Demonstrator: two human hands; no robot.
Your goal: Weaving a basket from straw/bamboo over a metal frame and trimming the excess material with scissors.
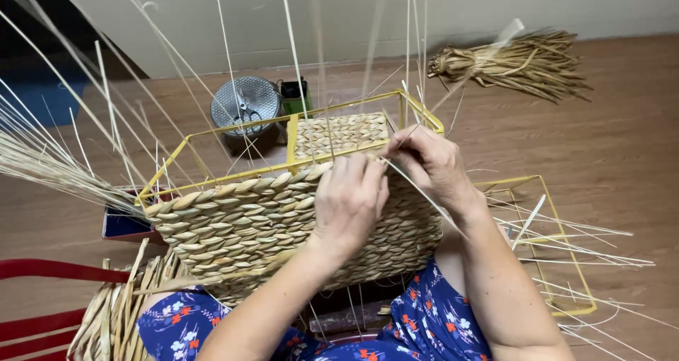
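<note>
A half-woven basket (283, 219) on a yellow wire frame (291, 138) rests on the person's lap, its woven side facing up. The left hand (349, 198) lies flat on the weave near the top rim, fingers bent down against it. The right hand (431, 164) sits just beside it, fingers pinched shut on a thin straw (424, 195). A bundle (516, 64) lies on the floor well apart, beyond the basket.
</note>
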